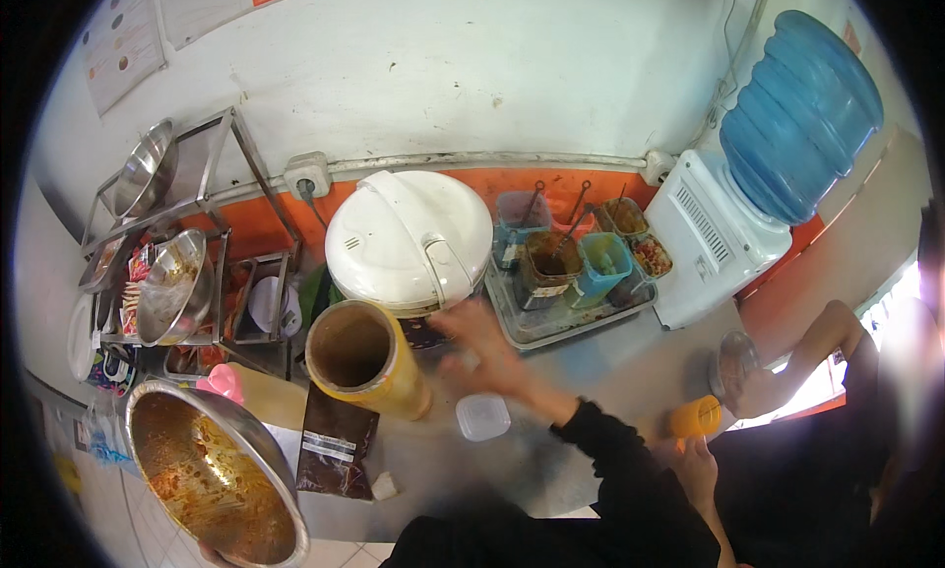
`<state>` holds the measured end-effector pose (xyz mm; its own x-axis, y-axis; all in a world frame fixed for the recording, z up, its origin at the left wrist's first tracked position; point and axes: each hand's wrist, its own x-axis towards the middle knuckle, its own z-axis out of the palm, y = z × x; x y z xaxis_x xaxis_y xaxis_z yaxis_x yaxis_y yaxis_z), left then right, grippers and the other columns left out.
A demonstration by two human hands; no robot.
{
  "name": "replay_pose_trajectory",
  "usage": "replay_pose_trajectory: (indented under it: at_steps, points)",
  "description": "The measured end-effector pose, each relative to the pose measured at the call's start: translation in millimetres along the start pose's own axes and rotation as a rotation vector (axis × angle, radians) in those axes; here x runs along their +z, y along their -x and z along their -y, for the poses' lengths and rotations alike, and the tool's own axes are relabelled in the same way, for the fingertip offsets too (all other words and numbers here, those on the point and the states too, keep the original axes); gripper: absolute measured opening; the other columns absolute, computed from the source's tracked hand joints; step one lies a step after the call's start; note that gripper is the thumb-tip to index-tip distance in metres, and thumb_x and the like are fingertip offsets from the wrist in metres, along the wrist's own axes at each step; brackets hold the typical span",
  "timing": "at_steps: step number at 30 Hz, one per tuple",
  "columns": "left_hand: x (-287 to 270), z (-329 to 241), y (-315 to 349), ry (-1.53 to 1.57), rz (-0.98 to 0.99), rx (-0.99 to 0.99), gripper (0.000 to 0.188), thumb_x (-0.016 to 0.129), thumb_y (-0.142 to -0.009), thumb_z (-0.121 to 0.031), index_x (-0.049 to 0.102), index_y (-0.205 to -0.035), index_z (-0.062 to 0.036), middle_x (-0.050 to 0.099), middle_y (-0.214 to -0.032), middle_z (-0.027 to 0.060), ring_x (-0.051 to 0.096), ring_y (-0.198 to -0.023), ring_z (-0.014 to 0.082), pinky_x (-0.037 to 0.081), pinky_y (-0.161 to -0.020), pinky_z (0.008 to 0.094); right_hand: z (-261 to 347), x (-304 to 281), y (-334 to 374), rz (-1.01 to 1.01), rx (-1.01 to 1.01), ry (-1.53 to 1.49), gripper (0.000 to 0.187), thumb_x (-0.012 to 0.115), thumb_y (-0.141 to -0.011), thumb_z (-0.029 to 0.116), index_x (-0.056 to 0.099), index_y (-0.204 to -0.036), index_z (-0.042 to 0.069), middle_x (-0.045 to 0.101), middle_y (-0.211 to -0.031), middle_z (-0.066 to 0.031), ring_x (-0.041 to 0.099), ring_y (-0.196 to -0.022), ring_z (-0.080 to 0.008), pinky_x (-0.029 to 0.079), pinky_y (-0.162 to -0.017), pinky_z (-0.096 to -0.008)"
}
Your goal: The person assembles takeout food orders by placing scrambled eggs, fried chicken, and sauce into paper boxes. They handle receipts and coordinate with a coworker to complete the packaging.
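Wide, round metal bowl (236, 460) at lower left, past the counter's edge, tipped so its hollow shows; polished wall streaked with reddish-orange, oily smears. Left hand (211, 556) just visible at its lower rim, supporting it; most of the hand is hidden, so cannot tell how its fingers lie. Right hand (487, 356), out of a black knit-looking sleeve (615, 450), blurred in front of a glossy white domed cooker (409, 238); fingers look loosely spread, the cooker's latch just beyond. Between the hands: a thick-walled yellow cylinder (401, 376), open-topped, brown inside, and a flat dark packet (335, 440) with a slick surface. Below the right hand, a small translucent square tub (482, 417) on the dull steel counter (561, 474). Behind, a shallow metal tray (566, 334) of plastic sauce containers. At right, a co-worker's hand (697, 470) grips an orange cup (695, 417).
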<state>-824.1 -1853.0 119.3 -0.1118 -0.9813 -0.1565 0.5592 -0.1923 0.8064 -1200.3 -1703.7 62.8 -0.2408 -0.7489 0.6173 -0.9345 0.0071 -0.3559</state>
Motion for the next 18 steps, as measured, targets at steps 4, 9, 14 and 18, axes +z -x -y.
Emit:
replay_pose_trajectory:
  at_steps: [4, 9, 14, 18]
  points:
    - [31, 7, 28, -0.135, 0.241, -0.284, 0.056, 0.05, -0.08, -0.037, 0.036, -0.122, -0.0019, 0.046, -0.119, 0.0138, 0.045, -0.109, 0.0261, 0.04, -0.088, 0.0395, -134, -88, -7, -0.265, 0.243, 0.574, 0.024, 0.053, -0.076, 0.011, 0.057, -0.099, 0.006, 0.053, -0.099, -0.0134, 0.045, -0.099, -0.0348, 0.036, -0.085, -0.0443]
    - [78, 46, 46, -0.389, 0.659, -0.829, 0.059, 0.052, -0.08, -0.036, 0.035, -0.123, 0.0011, 0.046, -0.12, 0.0141, 0.045, -0.11, 0.0255, 0.038, -0.091, 0.0387, -224, -145, 4, -0.024, 0.807, 0.237, 0.042, 0.068, -0.067, 0.024, 0.056, -0.104, 0.007, 0.051, -0.102, -0.0151, 0.046, -0.102, -0.0337, 0.037, -0.086, -0.0403]
    - [118, 131, 53, -0.406, 0.824, -1.05, 0.061, 0.053, -0.079, -0.038, 0.035, -0.123, 0.0013, 0.047, -0.117, 0.0149, 0.047, -0.107, 0.0259, 0.039, -0.09, 0.0393, -238, -145, -1, 0.097, 0.643, 0.406, 0.034, 0.072, -0.062, 0.021, 0.06, -0.09, 0.006, 0.053, -0.093, -0.0137, 0.052, -0.089, -0.0292, 0.042, -0.077, -0.0358]
    - [127, 172, 52, -0.38, 0.838, -1.101, 0.061, 0.05, -0.081, -0.039, 0.032, -0.126, -0.0021, 0.043, -0.123, 0.014, 0.046, -0.11, 0.0266, 0.039, -0.09, 0.0409, -242, -145, -13, 0.169, 0.574, 0.425, 0.023, 0.072, -0.062, 0.022, 0.063, -0.075, 0.005, 0.054, -0.086, -0.0124, 0.053, -0.082, -0.0287, 0.043, -0.073, -0.0377]
